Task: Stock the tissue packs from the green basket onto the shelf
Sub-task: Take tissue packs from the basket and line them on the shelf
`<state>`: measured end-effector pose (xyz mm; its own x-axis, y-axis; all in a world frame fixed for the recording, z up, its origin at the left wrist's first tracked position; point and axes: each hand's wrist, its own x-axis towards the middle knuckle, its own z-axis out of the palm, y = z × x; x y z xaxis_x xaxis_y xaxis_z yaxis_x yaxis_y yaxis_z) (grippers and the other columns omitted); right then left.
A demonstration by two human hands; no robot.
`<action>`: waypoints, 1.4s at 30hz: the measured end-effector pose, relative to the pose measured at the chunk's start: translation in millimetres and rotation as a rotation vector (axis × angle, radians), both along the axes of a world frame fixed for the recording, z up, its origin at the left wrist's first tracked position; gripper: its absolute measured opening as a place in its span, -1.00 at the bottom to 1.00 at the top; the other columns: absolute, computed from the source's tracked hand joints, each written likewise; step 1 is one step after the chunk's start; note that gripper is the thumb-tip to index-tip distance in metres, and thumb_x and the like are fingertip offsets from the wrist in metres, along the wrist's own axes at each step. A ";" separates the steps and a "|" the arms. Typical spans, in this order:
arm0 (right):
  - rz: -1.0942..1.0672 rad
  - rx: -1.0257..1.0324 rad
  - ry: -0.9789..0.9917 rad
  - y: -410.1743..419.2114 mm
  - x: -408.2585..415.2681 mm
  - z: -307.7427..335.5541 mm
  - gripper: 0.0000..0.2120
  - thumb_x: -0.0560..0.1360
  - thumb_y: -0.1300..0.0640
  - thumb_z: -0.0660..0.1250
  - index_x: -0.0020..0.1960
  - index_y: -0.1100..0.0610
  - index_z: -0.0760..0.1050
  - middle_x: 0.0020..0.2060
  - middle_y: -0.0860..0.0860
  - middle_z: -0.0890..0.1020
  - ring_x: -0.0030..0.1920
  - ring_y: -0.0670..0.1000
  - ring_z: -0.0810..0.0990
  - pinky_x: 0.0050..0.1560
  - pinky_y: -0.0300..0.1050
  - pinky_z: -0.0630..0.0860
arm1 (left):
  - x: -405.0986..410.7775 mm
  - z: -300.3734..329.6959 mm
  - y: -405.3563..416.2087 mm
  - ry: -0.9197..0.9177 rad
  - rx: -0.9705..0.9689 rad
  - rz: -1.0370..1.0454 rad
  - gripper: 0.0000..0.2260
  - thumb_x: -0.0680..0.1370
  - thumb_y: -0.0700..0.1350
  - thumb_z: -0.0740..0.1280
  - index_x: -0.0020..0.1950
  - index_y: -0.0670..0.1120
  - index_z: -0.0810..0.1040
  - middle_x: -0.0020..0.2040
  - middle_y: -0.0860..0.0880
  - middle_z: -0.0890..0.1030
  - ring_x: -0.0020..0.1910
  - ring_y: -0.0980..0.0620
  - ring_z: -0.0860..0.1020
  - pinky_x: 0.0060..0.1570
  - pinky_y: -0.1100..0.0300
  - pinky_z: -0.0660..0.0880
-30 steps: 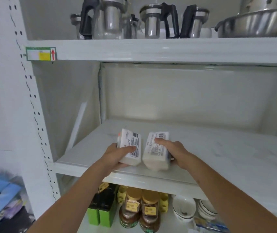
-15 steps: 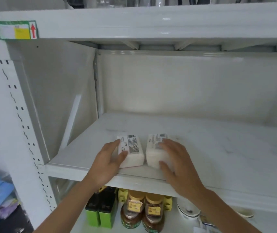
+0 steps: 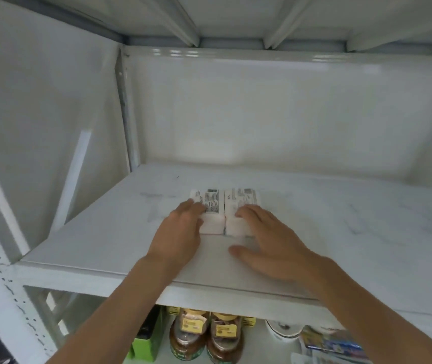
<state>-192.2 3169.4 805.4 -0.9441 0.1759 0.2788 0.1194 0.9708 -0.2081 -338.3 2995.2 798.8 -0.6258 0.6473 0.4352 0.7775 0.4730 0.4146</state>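
Two tissue packs lie flat and side by side on the white shelf [image 3: 99,232], touching along their long sides, roughly midway between its front edge and back wall and left of its middle. The left pack [image 3: 211,206] and the right pack [image 3: 241,203] look alike: small white blocks with soft, rounded edges in clear wrap, each with a white label of fine black print and a barcode at its far end; the print is too small to read. Their near ends show plain white and line up almost evenly. The left hand [image 3: 180,232] lies over the near left corner of the left pack, fingers flat and loosely spread on its top and side, not curled round it, so its grip is open. The right hand [image 3: 270,243] rests with fingertips on the near end of the right pack, the thumb stretched out on the shelf surface towards the front edge; its grip is open too. Both bare forearms reach in over the front edge. On the level below, two brown jars [image 3: 207,337] with yellow labels stand beside a green box [image 3: 144,348].
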 end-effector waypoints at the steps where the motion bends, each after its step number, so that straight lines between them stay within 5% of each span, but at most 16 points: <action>1: -0.015 -0.010 -0.002 8.3 -10.3 0.3 -0.32 0.49 -0.34 0.27 0.50 -0.09 0.18 0.51 -0.19 0.23 0.51 -0.07 0.24 0.33 -0.01 0.43 | -7.4 2.7 11.4 -0.006 -0.019 0.009 -0.68 0.61 -0.32 0.26 0.33 -0.13 0.57 0.31 -0.14 0.59 0.27 -0.22 0.56 0.22 -0.06 0.52; 14: -0.143 -0.070 0.086 80.4 -108.3 -23.1 -0.31 0.47 -0.33 0.30 0.46 -0.03 0.21 0.45 -0.14 0.28 0.51 -0.03 0.23 0.23 0.05 0.44 | -85.4 15.4 100.6 0.022 -0.211 0.118 -0.65 0.57 -0.37 0.19 0.30 -0.09 0.48 0.11 -0.17 0.59 0.02 -0.16 0.44 -0.09 0.05 0.38; 21: -0.156 -0.035 0.112 98.8 -137.6 -26.9 -0.19 0.47 -0.34 0.32 0.56 0.01 0.15 0.55 -0.06 0.23 0.58 0.03 0.15 0.40 0.09 0.37 | -108.0 7.0 129.1 0.069 -0.239 0.124 -0.56 0.55 -0.40 0.15 0.40 -0.13 0.40 0.28 -0.22 0.53 0.20 -0.28 0.49 0.09 -0.05 0.43; 32: -0.155 -0.022 0.137 102.3 -140.4 -29.1 -0.22 0.49 -0.31 0.32 0.56 0.02 0.17 0.57 -0.05 0.22 0.59 0.04 0.14 0.43 0.06 0.32 | -111.6 -7.0 133.3 0.058 -0.200 0.109 -0.51 0.52 -0.39 0.18 0.43 -0.11 0.31 0.34 -0.19 0.37 0.14 -0.33 0.53 0.00 -0.05 0.40; 42: -0.142 0.075 0.230 96.4 -138.1 -28.5 -0.34 0.48 -0.22 0.35 0.45 0.09 0.31 0.48 0.04 0.35 0.55 0.13 0.23 0.53 0.07 0.20 | -105.6 -16.1 129.8 -0.004 -0.103 0.147 -0.43 0.51 -0.39 0.18 0.52 -0.10 0.24 0.57 -0.22 0.10 0.32 -0.39 0.44 0.32 -0.21 0.42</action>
